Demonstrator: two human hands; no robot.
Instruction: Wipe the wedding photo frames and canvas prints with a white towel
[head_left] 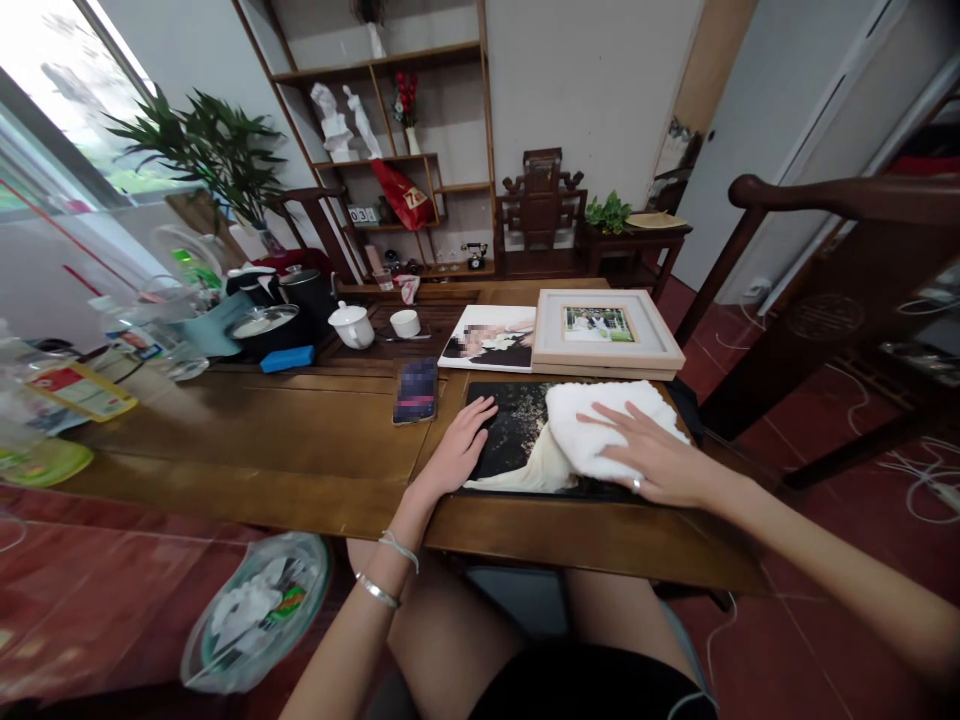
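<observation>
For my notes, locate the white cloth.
In the head view, right of centre, the white cloth lies on the dark picture, under the right hand.

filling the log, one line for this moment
left hand: at left edge of dark panel; right hand: on white cloth; cloth: on panel

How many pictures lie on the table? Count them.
3: dark picture partly under the cloth, white-edged picture behind it, framed picture right of that. Others may be hidden.

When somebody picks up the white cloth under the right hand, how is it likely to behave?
The white cloth is probably floppy, as its edges look soft and uneven. Its fluffy surface suggests it is light for its size and unlikely to slip from the right hand.
</observation>
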